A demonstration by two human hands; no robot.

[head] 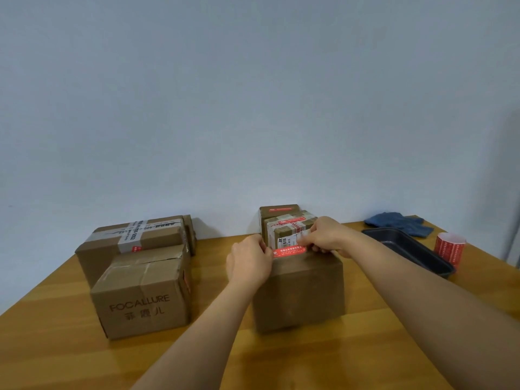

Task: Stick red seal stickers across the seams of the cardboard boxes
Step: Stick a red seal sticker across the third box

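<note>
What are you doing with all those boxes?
A person is sealing cardboard boxes on a wooden table. Both hands hold a red seal sticker at the top edge of the front box: the left hand pinches one end, the right hand the other. It is not pressed flat yet. The sticker roll stands to the right, beside a dark tray.

All I've got behind everything is a plain pale blue-grey wall [253, 94], evenly lit. Below it there's a warm yellowish wood-grain tabletop [56, 347] pushed right against it.
</note>
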